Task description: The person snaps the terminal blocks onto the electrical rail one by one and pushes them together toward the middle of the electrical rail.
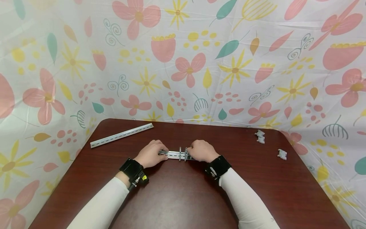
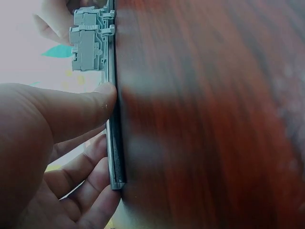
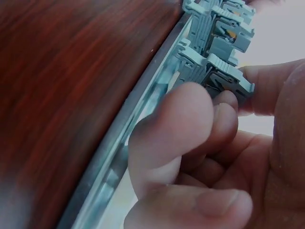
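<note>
A slotted metal DIN rail lies crosswise at mid-table. My left hand grips its left end; in the left wrist view the thumb is on one side and the fingers on the other. Grey terminal blocks stand side by side on the rail, toward its right part. At the rail's right part is my right hand, fingers curled. In the right wrist view its thumb and a fingertip pinch the nearest terminal block. The rail's right end is hidden by that hand in the head view.
A longer slotted rail lies slanted at the table's back left. Loose grey terminal blocks sit at the back right, with another loose block nearer the right edge. A floral curtain hangs behind the brown table.
</note>
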